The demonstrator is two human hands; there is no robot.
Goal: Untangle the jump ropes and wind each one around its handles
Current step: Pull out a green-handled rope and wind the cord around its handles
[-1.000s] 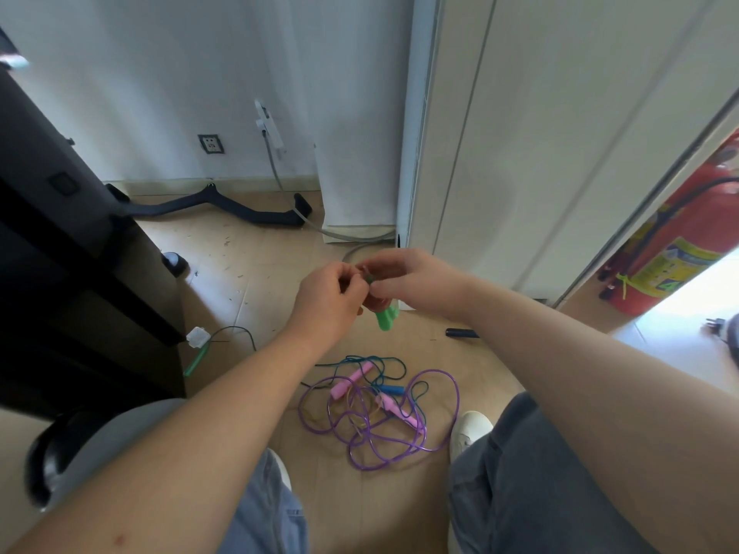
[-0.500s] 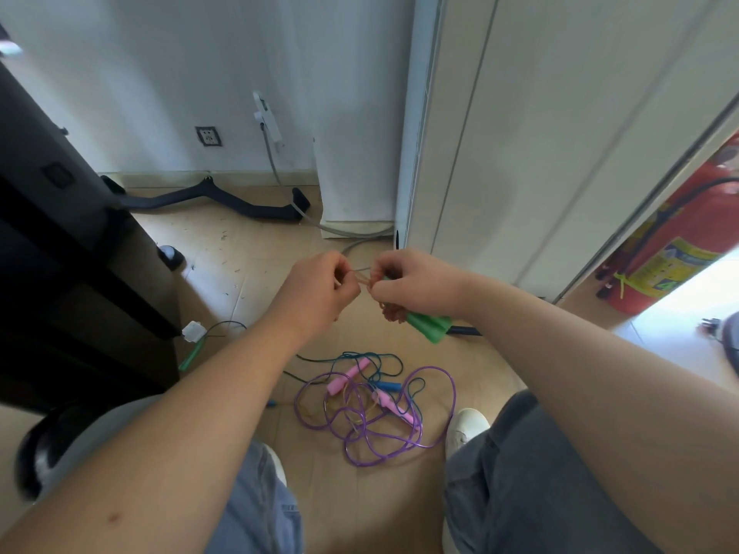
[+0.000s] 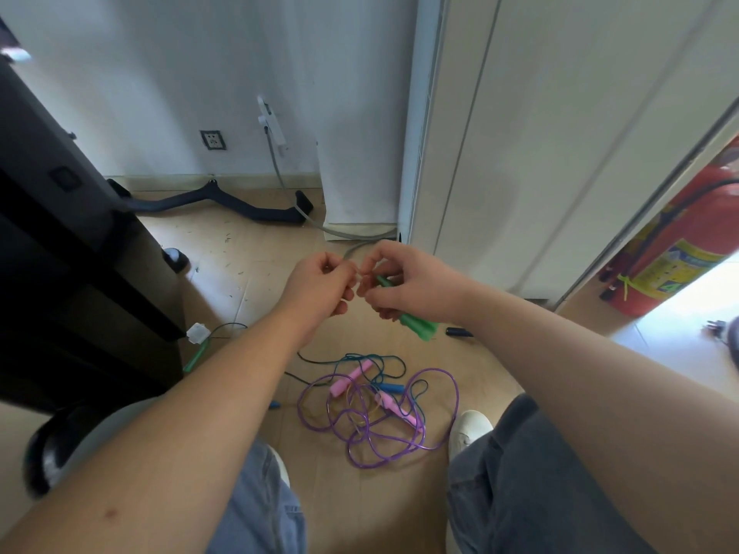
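Six handles by my count: one green handle in the right hand, a second green handle on the floor, two pink handles, two blue handles. One purple rope, one teal rope, one fire extinguisher, one wall socket.

Above the tan wooden floor, the right hand grips a green plastic jump-rope handle, whose end pokes out below the palm. The left hand has curled fingertips meeting the right's, and what they pinch is too small to tell. A tangled purple cord lies below.
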